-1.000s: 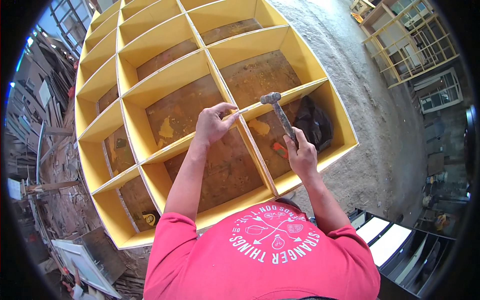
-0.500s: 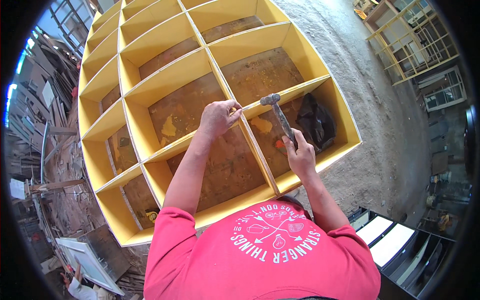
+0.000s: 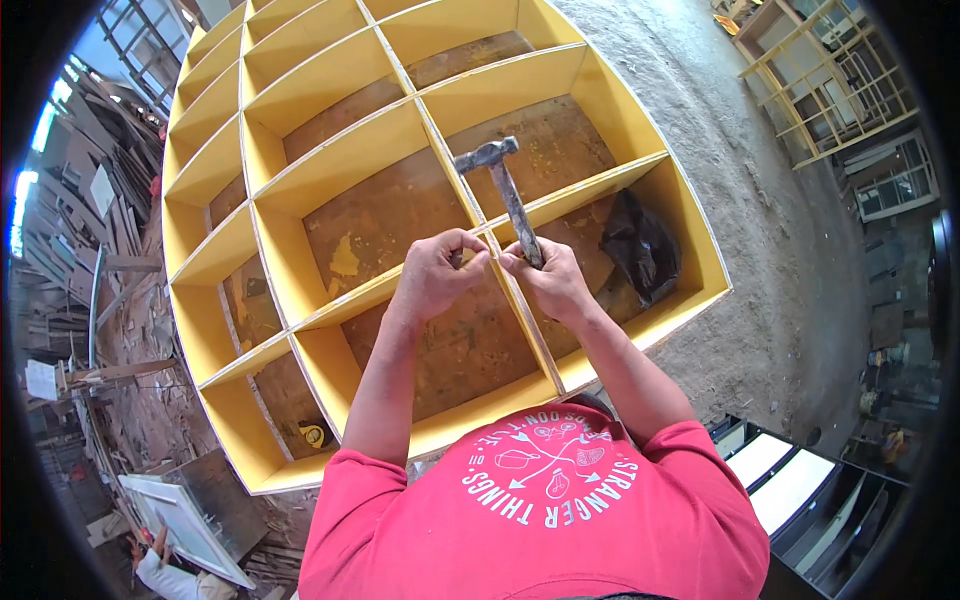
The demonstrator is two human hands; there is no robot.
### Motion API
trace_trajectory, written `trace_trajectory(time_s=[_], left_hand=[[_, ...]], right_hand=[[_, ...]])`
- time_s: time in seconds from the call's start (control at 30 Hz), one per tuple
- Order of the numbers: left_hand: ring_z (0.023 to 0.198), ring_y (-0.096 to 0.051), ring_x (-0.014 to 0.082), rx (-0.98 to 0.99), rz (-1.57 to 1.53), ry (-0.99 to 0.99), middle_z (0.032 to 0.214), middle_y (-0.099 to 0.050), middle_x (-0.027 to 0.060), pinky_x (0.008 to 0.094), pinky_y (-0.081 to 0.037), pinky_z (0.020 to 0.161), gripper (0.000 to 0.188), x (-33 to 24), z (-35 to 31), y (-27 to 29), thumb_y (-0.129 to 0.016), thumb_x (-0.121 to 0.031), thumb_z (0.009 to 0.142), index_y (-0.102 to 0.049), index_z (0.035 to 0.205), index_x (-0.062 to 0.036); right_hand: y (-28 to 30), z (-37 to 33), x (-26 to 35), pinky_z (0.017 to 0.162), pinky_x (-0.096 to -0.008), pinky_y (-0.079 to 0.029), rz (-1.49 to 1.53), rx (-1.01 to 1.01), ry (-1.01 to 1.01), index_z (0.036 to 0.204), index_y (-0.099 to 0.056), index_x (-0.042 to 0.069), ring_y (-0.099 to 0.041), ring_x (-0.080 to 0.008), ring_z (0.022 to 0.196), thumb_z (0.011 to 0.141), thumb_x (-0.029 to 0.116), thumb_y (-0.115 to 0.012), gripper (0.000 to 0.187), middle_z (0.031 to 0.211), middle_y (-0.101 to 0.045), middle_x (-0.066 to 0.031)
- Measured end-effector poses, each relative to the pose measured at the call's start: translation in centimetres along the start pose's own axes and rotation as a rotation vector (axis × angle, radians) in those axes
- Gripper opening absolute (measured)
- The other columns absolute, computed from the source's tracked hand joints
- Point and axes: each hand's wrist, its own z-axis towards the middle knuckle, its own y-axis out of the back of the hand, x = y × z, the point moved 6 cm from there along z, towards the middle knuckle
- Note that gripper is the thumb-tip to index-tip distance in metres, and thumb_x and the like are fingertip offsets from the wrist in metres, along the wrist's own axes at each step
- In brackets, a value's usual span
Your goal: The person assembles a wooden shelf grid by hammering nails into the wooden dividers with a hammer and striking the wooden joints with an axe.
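Observation:
A yellow wooden grid frame (image 3: 362, 213) with open square compartments spreads in front of me. My right hand (image 3: 553, 286) is closed around the handle of a hammer (image 3: 513, 203), whose worn metal head points away from me over the frame. My left hand (image 3: 437, 276) is pinched beside a crossing of the dividers. Whatever its fingertips hold is too small to make out. The fingertips of both hands come close together above the divider; I cannot tell whether they touch.
A black plastic bag (image 3: 640, 250) lies in the near right compartment, and a yellow-and-black tape measure (image 3: 313, 435) in the near left one. Scrap boards (image 3: 98, 220) pile up at the left. At lower left another person's arm (image 3: 160, 560) reaches to a white framed panel (image 3: 190, 525).
My right hand has moved left with the hammer, up to my left hand. The hammer head has swung left and away from me. My left hand has drawn slightly nearer to me.

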Motion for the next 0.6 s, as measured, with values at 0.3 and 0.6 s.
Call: trace_trajectory(time_s=[0.3,0.6], left_hand=[[0.067,-0.043,-0.0016,-0.192,-0.633,0.078,0.079,-0.060,-0.0110,0.0192,-0.030,0.058,0.020,2.7,0.1,-3.2,-0.085,-0.017,0.099,-0.082,0.110,-0.0009],[0.072,-0.059,0.0030,-0.141,0.101,-0.009,0.078,-0.073,-0.0025,0.0248,-0.048,0.064,0.014,3.3,5.1,0.1,-0.078,-0.012,0.102,-0.081,0.101,0.0015]], right_hand=[[-1.1,1.0,-0.6,0.061,-0.0225,-0.041,0.291,-0.169,-0.007,0.101,-0.077,0.001,-0.051,-0.0011,0.070,0.103,0.017,-0.081,0.016,0.080,-0.061,0.0092],[2.8,-0.1,-0.9,0.065,-0.0229,-0.043,0.061,-0.301,0.094,0.113,-0.078,-0.001,-0.050,-0.0018,0.072,0.105,0.021,-0.077,0.024,0.082,-0.063,0.0075]])
